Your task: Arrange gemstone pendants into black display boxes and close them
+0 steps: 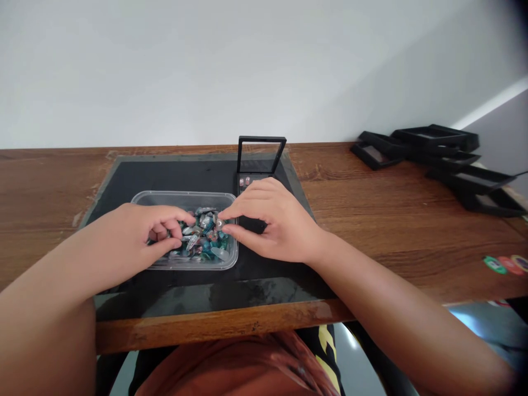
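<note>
A clear plastic tub (185,194) holds a heap of small glossy pieces (202,236), teal, silver and pinkish, which look like press-on nails. My left hand (152,228) reaches over the tub's left side, index finger stretched into the heap, the other fingers curled and the thumb apart from the index; I see nothing held in it. Above the tub's right edge, my right hand (276,220) pinches a pale shiny press-on nail (219,224) between thumb and index finger. Behind this hand stands a small black display box (238,157) with its framed lid raised; pinkish pieces (245,181) lie inside, the rest hidden.
A dark mat (165,173) lies under the tub on the wooden table (350,203). Several black frame boxes (433,148) are piled at the back right. Round coloured stickers (505,264) are near the right edge. A white wall (206,71) rises behind the table.
</note>
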Action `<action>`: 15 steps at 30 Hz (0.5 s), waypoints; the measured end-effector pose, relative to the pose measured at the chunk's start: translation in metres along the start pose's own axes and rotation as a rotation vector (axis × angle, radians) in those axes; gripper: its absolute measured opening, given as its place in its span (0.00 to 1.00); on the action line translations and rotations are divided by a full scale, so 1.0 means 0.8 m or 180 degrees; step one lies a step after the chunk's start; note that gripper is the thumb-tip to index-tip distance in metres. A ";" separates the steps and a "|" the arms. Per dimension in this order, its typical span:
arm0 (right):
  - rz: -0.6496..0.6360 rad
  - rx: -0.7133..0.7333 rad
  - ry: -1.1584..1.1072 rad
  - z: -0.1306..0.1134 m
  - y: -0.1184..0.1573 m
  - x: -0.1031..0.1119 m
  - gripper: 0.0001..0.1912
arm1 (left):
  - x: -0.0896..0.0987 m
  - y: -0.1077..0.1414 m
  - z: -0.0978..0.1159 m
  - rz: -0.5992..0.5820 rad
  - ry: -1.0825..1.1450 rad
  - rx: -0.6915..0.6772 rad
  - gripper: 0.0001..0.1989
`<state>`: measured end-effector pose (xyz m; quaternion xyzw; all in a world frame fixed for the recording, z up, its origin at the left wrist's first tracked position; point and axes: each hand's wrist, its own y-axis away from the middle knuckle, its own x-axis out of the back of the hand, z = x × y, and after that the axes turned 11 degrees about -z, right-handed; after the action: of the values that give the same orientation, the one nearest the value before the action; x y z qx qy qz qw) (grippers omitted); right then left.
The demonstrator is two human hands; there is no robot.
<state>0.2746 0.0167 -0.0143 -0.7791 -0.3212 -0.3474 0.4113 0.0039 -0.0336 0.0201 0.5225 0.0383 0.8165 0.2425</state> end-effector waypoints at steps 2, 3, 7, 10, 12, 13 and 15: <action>-0.0013 -0.0014 0.0004 0.000 0.000 0.000 0.07 | 0.001 0.000 -0.001 0.0092 -0.0052 0.0001 0.17; -0.0011 -0.0006 0.0004 -0.001 0.000 0.001 0.07 | 0.002 0.000 -0.001 0.0202 -0.0146 -0.0028 0.16; -0.0003 0.0059 -0.0034 -0.001 0.000 0.002 0.07 | 0.000 0.001 0.003 0.0544 -0.0509 -0.0552 0.13; -0.0084 0.0078 -0.0060 -0.002 -0.001 0.002 0.10 | -0.006 0.000 0.011 0.0116 -0.0511 -0.0896 0.11; -0.0142 0.0056 -0.0053 -0.002 -0.001 0.002 0.11 | -0.009 -0.002 0.013 -0.0122 -0.0492 -0.0822 0.14; -0.0160 0.0039 -0.0048 -0.003 -0.001 0.002 0.11 | -0.011 -0.003 0.013 -0.0163 -0.0505 -0.0738 0.15; -0.0180 0.0012 -0.0046 -0.003 -0.001 0.002 0.11 | -0.013 -0.005 0.010 -0.0136 -0.0570 -0.0613 0.16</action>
<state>0.2742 0.0154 -0.0118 -0.7714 -0.3467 -0.3526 0.4005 0.0155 -0.0359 0.0139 0.5667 -0.0510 0.7611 0.3113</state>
